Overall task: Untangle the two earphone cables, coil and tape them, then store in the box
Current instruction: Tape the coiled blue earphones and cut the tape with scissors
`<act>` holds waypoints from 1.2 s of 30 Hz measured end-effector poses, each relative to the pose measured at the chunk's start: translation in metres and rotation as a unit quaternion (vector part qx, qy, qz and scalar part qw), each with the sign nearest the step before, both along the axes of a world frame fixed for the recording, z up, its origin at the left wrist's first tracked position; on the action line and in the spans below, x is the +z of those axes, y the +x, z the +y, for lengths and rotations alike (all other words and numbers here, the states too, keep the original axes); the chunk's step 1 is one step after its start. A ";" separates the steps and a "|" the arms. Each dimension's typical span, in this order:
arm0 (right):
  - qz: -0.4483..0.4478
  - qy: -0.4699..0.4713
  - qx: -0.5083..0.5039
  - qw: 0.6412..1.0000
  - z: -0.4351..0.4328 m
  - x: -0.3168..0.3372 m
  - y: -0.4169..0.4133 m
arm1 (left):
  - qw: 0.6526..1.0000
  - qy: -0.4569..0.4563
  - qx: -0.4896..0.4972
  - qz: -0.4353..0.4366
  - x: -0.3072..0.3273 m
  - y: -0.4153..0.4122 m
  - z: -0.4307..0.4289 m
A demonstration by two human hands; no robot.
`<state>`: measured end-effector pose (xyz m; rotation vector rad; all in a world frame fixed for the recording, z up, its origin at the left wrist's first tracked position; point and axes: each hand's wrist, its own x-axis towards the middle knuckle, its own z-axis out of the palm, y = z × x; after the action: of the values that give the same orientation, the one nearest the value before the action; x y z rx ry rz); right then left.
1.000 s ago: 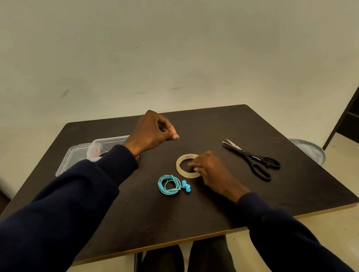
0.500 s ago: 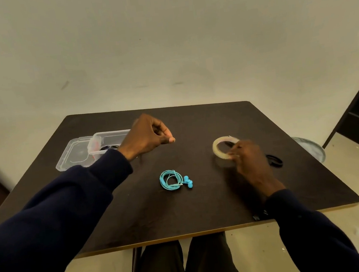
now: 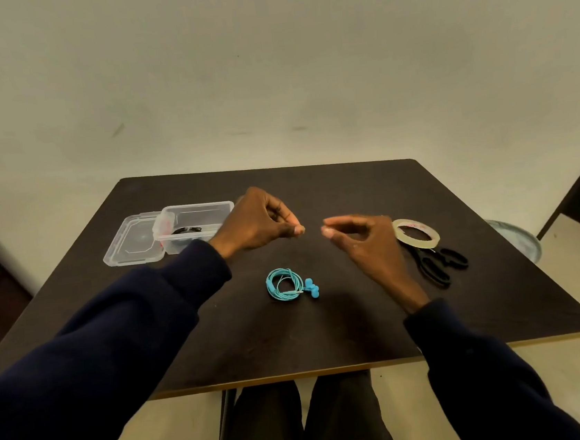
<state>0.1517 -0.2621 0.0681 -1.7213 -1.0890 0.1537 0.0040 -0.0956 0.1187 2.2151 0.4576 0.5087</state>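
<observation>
A coiled blue earphone cable (image 3: 284,285) with its blue buds lies in the middle of the dark table (image 3: 365,323). Above it, my left hand (image 3: 260,223) is curled, thumb and forefinger pinching a small pale bit that looks like a piece of clear tape. My right hand (image 3: 363,244) hovers just to the right of it, fingertips a short gap from the left thumb, fingers loosely bent and holding nothing I can see. The clear plastic box (image 3: 204,209) at the back left holds a black earphone cable (image 3: 186,230). The tape roll (image 3: 416,235) rests on the black scissors (image 3: 438,264).
The box's clear lid (image 3: 132,243) lies flat to the left of the box. A round grey bin (image 3: 516,239) stands on the floor beyond the table's right edge. My legs show under the near edge. A plain wall is behind.
My right hand carried the tape roll to the right, set it down on the scissors, let go and came back toward my left hand. The left hand kept its pinch.
</observation>
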 end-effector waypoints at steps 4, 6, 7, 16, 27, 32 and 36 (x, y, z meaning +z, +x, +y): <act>0.119 0.033 0.092 0.988 0.022 0.014 -0.025 | 1.000 0.019 0.005 -0.005 0.001 -0.003 0.000; 0.119 0.030 0.099 0.987 0.026 0.016 -0.029 | 1.000 0.021 0.009 -0.009 0.002 -0.005 0.001; 0.118 0.029 0.100 0.988 0.028 0.016 -0.030 | 1.000 0.016 0.011 -0.012 0.003 -0.007 0.001; 0.096 0.012 0.081 0.992 0.031 0.011 -0.028 | 0.999 0.004 0.021 -0.034 0.001 -0.013 -0.002; 0.149 0.033 0.092 0.984 0.027 0.013 -0.025 | 0.976 0.006 0.127 0.175 -0.074 -0.024 -0.007; 0.176 0.037 0.095 0.979 0.029 0.015 -0.028 | 0.962 0.054 0.107 0.246 -0.063 -0.014 -0.017; 0.197 0.041 0.100 0.974 0.028 0.016 -0.029 | 0.955 0.059 0.119 0.267 -0.065 -0.006 -0.014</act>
<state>0.1231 -0.2339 0.0845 -1.4257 -0.9532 0.5454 -0.0016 -0.1092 0.0538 2.4169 1.0091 0.0457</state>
